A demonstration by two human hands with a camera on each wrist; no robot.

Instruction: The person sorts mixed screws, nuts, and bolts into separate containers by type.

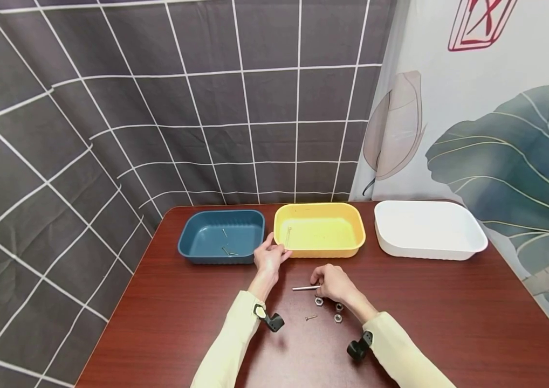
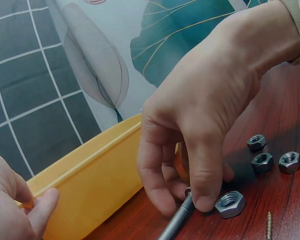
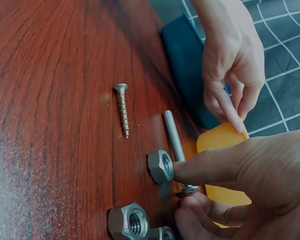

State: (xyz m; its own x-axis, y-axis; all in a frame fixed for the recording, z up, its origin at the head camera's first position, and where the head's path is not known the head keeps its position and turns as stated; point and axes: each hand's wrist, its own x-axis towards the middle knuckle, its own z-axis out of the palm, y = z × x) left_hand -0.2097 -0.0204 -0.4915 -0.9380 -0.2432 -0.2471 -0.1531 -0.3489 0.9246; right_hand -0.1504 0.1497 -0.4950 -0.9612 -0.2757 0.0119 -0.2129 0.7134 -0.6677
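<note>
My left hand (image 1: 268, 257) holds the rim of the yellow bin (image 1: 320, 253) at its near left corner, thumb outside the wall. My right hand (image 1: 335, 283) pinches a silver bolt (image 1: 305, 288) near its head, low over the table; the threaded shank (image 3: 173, 132) points left, toward the other hand. Close by the right thumb stands a hex nut (image 2: 230, 204), and several more nuts (image 3: 129, 221) lie on the near side of that hand. A brass-coloured screw (image 3: 122, 107) lies apart on the table.
To the left stands a blue bin (image 1: 192, 253) with several small screws (image 1: 228, 251) in it. A long thin fastener (image 1: 288, 235) lies in the yellow bin's left end. The white bin (image 1: 430, 252) is at the right. A tile-patterned curtain (image 1: 274, 102) hangs behind the table.
</note>
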